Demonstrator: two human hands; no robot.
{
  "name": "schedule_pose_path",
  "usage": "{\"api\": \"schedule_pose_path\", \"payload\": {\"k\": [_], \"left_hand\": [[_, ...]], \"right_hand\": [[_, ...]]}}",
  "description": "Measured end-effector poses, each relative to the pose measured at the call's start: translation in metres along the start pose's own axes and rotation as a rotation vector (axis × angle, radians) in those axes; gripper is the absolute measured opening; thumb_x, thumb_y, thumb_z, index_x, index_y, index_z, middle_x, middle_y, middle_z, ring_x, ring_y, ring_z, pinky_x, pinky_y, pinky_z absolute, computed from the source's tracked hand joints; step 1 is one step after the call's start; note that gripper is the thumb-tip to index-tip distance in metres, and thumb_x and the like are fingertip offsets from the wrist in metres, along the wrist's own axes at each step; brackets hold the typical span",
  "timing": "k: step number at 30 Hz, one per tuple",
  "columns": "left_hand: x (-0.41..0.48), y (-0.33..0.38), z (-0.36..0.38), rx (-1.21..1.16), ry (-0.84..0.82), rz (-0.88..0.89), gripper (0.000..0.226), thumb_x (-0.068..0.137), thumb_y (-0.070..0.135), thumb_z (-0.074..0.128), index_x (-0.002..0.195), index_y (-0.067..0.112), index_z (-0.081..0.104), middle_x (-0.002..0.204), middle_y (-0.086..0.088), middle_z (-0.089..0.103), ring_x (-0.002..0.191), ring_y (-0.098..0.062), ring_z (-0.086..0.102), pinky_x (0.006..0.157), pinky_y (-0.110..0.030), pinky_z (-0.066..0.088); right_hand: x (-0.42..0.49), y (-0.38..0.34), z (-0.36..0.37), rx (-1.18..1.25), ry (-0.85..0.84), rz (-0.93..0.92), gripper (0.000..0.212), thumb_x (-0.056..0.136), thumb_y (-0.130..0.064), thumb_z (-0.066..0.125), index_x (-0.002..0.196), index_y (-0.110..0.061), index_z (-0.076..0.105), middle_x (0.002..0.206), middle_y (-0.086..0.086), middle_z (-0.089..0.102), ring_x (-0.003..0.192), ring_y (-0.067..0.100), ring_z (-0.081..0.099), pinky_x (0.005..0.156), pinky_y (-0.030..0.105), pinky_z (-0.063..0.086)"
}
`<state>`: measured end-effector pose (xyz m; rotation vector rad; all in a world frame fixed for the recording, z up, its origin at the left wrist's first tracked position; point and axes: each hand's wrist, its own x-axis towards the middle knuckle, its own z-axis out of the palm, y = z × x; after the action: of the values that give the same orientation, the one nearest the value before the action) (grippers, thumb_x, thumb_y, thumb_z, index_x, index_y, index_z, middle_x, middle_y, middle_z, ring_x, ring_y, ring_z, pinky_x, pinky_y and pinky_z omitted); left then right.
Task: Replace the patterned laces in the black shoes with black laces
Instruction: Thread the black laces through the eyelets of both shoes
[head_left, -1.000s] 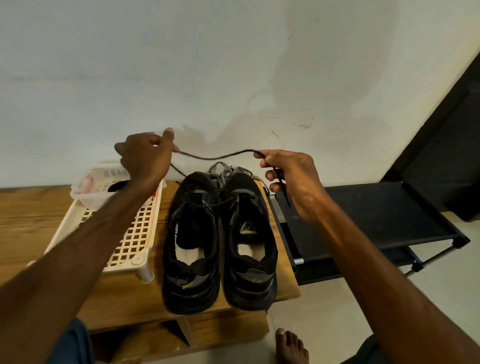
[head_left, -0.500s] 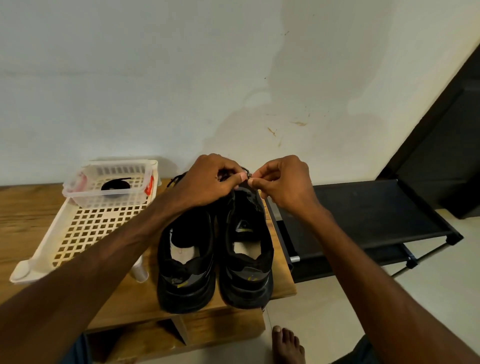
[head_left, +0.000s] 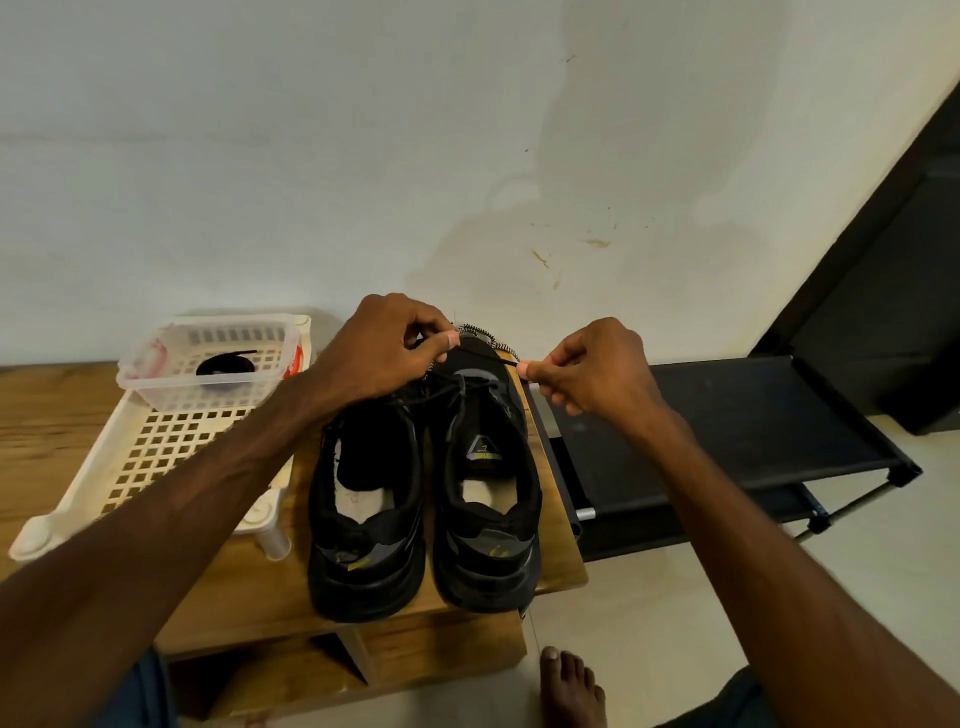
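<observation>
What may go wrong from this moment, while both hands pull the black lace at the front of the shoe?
1. The right hand pinches only the tip of the black lace; it may slip out during a pull.
2. The patterned laces lie loose just behind the toe and could tangle with it.
3. The shoe being laced stands near the edge of the bench; a sideways tug might push it off.
</observation>
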<state>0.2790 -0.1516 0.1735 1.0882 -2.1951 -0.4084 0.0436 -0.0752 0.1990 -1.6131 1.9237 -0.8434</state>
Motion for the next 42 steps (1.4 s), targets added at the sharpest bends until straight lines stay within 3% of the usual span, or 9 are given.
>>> {"api": "schedule_pose_path", "payload": {"k": [6, 11, 14, 18, 20, 24, 30, 35, 42], "left_hand": [[-0.001, -0.01, -0.007, 0.078, -0.005, -0.032, 0.012, 0.093, 0.034, 0.071, 0.092, 0.027, 0.081, 0.08, 0.019, 0.073, 0.08, -0.002, 0.066, 0.081, -0.029, 0.053], [-0.003, -0.007, 0.0, 0.086, -0.012, 0.038, 0.026, 0.09, 0.048, 0.067, 0.11, 0.036, 0.078, 0.109, 0.018, 0.074, 0.106, -0.01, 0.059, 0.093, -0.038, 0.048], [-0.004, 0.009, 0.012, 0.028, -0.029, 0.124, 0.022, 0.092, 0.039, 0.072, 0.112, 0.034, 0.078, 0.113, 0.02, 0.072, 0.107, -0.008, 0.049, 0.09, -0.027, 0.041], [-0.002, 0.017, 0.02, 0.032, -0.025, 0.193, 0.015, 0.088, 0.035, 0.077, 0.103, 0.034, 0.081, 0.113, 0.021, 0.07, 0.108, -0.01, 0.048, 0.088, -0.028, 0.041], [-0.001, 0.018, 0.019, -0.003, -0.013, 0.172, 0.014, 0.086, 0.034, 0.08, 0.099, 0.033, 0.082, 0.113, 0.021, 0.07, 0.109, -0.012, 0.049, 0.088, -0.028, 0.04], [-0.003, 0.02, 0.018, -0.031, -0.014, 0.142, 0.01, 0.081, 0.032, 0.084, 0.092, 0.032, 0.083, 0.117, 0.022, 0.068, 0.112, -0.012, 0.047, 0.09, -0.029, 0.039], [-0.009, 0.022, 0.021, 0.052, -0.044, -0.059, 0.003, 0.08, 0.032, 0.082, 0.082, 0.034, 0.081, 0.126, 0.021, 0.062, 0.123, -0.011, 0.038, 0.104, -0.043, 0.038], [-0.011, 0.028, 0.025, -0.066, -0.08, -0.215, 0.004, 0.077, 0.028, 0.085, 0.08, 0.03, 0.083, 0.125, 0.009, 0.069, 0.126, -0.012, 0.052, 0.115, -0.047, 0.032], [-0.012, 0.032, 0.027, -0.068, -0.088, -0.316, 0.005, 0.077, 0.028, 0.086, 0.077, 0.03, 0.082, 0.128, 0.008, 0.068, 0.13, -0.012, 0.049, 0.115, -0.038, 0.028]], "right_hand": [[-0.002, -0.005, -0.001, 0.014, -0.184, -0.009, 0.004, 0.093, -0.004, 0.072, 0.094, -0.001, 0.075, 0.077, 0.01, 0.072, 0.048, -0.002, 0.064, 0.044, 0.01, 0.046], [-0.003, -0.007, 0.001, 0.039, -0.176, -0.022, 0.007, 0.091, -0.01, 0.075, 0.089, -0.003, 0.076, 0.072, 0.004, 0.071, 0.045, -0.003, 0.062, 0.04, 0.008, 0.042], [-0.002, -0.01, 0.006, 0.051, -0.174, -0.058, 0.013, 0.088, -0.018, 0.079, 0.086, -0.005, 0.076, 0.075, 0.007, 0.075, 0.05, 0.0, 0.065, 0.043, 0.01, 0.045], [0.0, -0.011, 0.011, 0.004, -0.153, -0.154, 0.011, 0.089, -0.021, 0.078, 0.087, -0.011, 0.077, 0.075, 0.006, 0.075, 0.064, 0.013, 0.073, 0.05, 0.016, 0.053], [0.002, -0.01, 0.012, -0.009, -0.118, -0.163, 0.008, 0.09, -0.02, 0.077, 0.088, -0.012, 0.077, 0.075, 0.006, 0.075, 0.067, 0.017, 0.074, 0.051, 0.015, 0.054], [0.002, -0.01, 0.015, 0.018, -0.123, -0.159, 0.007, 0.091, -0.018, 0.076, 0.089, -0.012, 0.076, 0.076, 0.004, 0.074, 0.056, 0.003, 0.069, 0.05, 0.014, 0.051], [0.001, -0.006, 0.028, -0.176, -0.195, -0.14, 0.036, 0.079, -0.041, 0.085, 0.102, -0.014, 0.079, 0.091, 0.0, 0.076, 0.072, 0.007, 0.069, 0.07, 0.025, 0.059], [0.003, -0.007, 0.033, -0.216, -0.192, -0.143, 0.026, 0.086, -0.034, 0.081, 0.101, -0.012, 0.081, 0.089, 0.005, 0.077, 0.075, 0.014, 0.072, 0.076, 0.037, 0.063], [0.004, -0.006, 0.031, -0.272, -0.219, -0.162, 0.018, 0.089, -0.028, 0.077, 0.102, -0.016, 0.082, 0.091, 0.002, 0.078, 0.075, 0.009, 0.07, 0.06, 0.017, 0.052]]}}
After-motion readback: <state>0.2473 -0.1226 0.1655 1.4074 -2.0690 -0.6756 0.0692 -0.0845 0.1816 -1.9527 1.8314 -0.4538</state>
